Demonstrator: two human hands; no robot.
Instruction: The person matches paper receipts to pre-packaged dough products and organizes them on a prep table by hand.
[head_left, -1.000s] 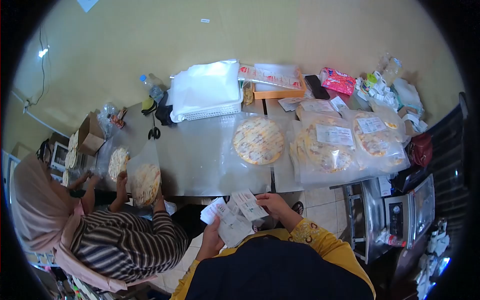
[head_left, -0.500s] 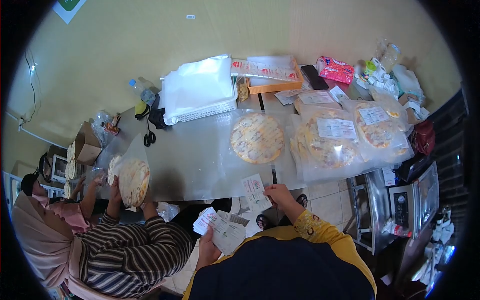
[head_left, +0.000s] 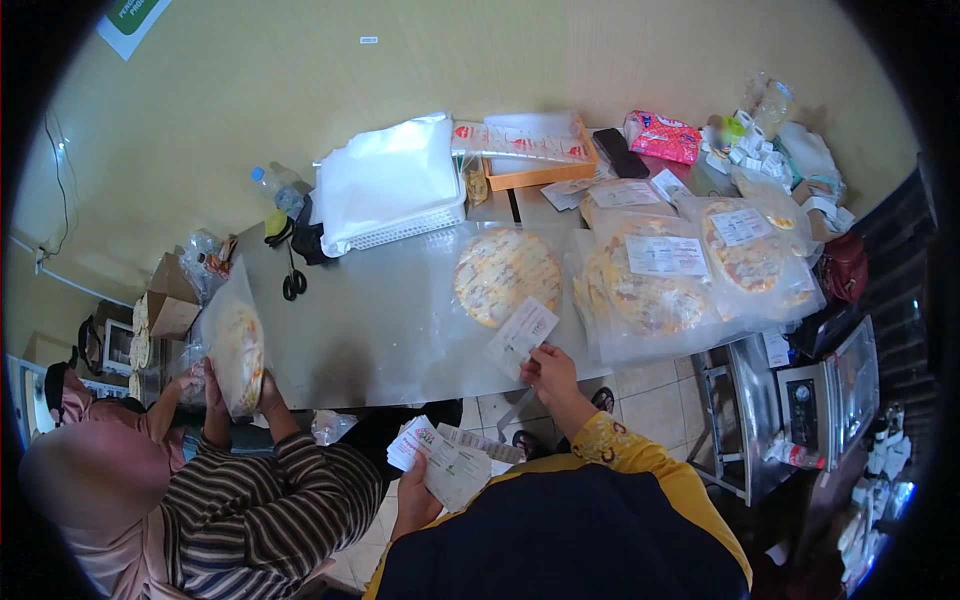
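My right hand [head_left: 550,372] pinches a printed label [head_left: 526,334] by its lower corner. In this view the label overlaps the front of a clear bag holding a flat round pizza [head_left: 507,272] on the metal table. A pale strip [head_left: 515,413] shows just below that hand. Low in front of my body, my left hand [head_left: 417,498] is closed around a fanned stack of similar printed labels [head_left: 450,470], thumb on top. To the right lie bagged pizzas [head_left: 650,300] in overlapping piles, some with a label [head_left: 667,256] on the bag.
At left, a co-worker in a striped top [head_left: 270,500] holds a bagged pizza [head_left: 238,360]; another person sits beyond. Along the back of the metal table [head_left: 370,330] stand a white basket [head_left: 400,230] with white sheets, an orange tray [head_left: 540,176], a phone [head_left: 620,152] and scissors [head_left: 294,284].
My right hand has moved the label forward over the bagged pizza's front edge, and the label has turned. My left hand stays put. The co-worker's bagged pizza has shifted left and tilted.
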